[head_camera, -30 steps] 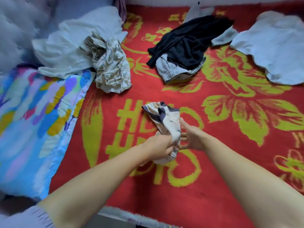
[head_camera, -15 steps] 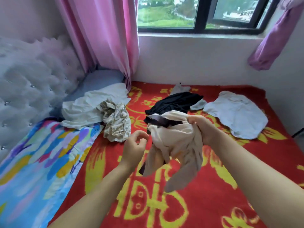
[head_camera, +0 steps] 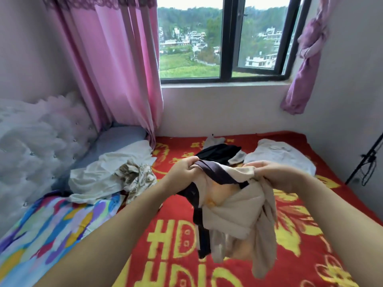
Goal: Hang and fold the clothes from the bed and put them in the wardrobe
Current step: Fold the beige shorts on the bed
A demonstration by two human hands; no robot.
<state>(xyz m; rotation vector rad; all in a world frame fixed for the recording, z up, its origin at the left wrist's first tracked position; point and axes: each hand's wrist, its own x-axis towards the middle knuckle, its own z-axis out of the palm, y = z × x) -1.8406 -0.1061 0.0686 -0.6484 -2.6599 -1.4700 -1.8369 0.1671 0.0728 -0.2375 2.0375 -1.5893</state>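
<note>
While clothes (head_camera: pixel 219 152) strew the bed (head_camera: pixel 310 235), hands (head_camera: pixel 183 168) hold garment (head_camera: pixel 234 206).

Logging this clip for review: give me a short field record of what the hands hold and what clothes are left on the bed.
held: beige and dark garment, lifted above the bed
left hand: grips its top edge
right hand: grips its top edge
on red blanket: black garment, white garment, patterned garment, cream garment

Yellow lettering on the red bed cover

The red bed cover (head_camera: pixel 238 272) carries large yellow characters — "HD" reads plainly in the upper row, and a lower row looks like "HDIO", partly cut off by the frame edge — no other text is legible.
</note>
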